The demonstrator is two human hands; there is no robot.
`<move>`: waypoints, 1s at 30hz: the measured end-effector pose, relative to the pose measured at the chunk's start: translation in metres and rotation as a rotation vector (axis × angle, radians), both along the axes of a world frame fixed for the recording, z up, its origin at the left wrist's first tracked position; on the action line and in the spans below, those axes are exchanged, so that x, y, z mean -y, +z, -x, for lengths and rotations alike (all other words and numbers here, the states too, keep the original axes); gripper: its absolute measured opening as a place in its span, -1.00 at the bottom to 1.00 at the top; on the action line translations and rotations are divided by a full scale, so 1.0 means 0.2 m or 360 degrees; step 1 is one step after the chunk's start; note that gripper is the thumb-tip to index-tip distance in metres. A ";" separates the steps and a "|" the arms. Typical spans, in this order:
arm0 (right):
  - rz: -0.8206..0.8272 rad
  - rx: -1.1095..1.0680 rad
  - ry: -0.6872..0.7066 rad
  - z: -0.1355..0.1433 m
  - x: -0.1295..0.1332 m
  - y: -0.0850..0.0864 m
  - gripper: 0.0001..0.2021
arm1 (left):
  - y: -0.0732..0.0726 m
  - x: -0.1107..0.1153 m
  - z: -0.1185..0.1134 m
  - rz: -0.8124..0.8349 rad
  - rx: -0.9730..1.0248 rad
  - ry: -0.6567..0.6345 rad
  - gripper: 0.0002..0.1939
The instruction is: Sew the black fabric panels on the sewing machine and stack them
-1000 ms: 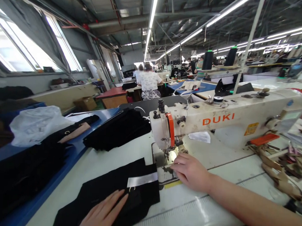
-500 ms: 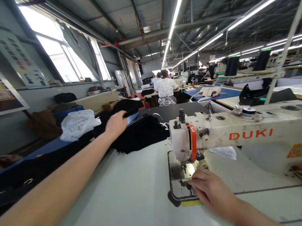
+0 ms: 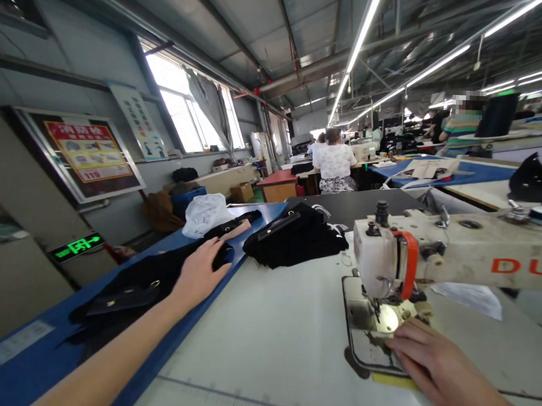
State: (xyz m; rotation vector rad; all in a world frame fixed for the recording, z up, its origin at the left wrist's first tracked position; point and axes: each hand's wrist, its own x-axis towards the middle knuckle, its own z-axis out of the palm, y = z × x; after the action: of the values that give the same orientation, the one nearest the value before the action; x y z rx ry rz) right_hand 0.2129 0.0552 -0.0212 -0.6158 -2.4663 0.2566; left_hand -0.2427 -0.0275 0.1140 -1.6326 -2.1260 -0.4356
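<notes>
My left hand (image 3: 204,269) reaches over the blue table on the left, thumb and fingers apart, at the near end of a black fabric piece with gold-coloured rings (image 3: 227,228). Beside my wrist lies another black piece with a flap and ring (image 3: 127,295). My right hand (image 3: 435,357) is beside the needle area of the sewing machine (image 3: 378,261), its fingers pressed together over the metal plate (image 3: 360,311). What they pinch, if anything, is hidden. A black stack of fabric pieces (image 3: 296,240) lies on the pale machine table between my hands.
A white plastic bag (image 3: 205,215) rests on the blue table (image 3: 27,330). Thin clear plastic (image 3: 471,298) lies under the machine arm. A dark board (image 3: 361,198) stands behind the machine. Farther off, a person in a white top (image 3: 334,164) sits facing away.
My view has swung left. My left hand has moved from the black fabric stack to the blue table and let go of the black piece. My right hand stays at the plate.
</notes>
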 end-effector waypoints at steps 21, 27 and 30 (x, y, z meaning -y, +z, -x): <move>0.0054 0.0010 -0.0005 0.01 0.02 0.02 -0.73 | 0.18 0.48 0.01 -0.0422 -0.0013 0.0405 -0.63; 0.0009 0.0004 -0.0030 0.01 0.03 0.05 -0.74 | -0.13 0.28 -0.63 0.0143 0.0434 -0.0459 -0.65; -0.0034 0.0024 -0.0068 0.02 0.03 0.07 -0.76 | -0.32 0.20 -0.90 0.0503 0.0775 -0.0819 -0.65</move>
State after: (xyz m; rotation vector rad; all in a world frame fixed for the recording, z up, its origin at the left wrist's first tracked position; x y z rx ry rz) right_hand 0.2092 0.0496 -0.0064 -0.6628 -2.4638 0.2097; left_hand -0.0635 -0.0666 0.0508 -2.4844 -2.1576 -0.7461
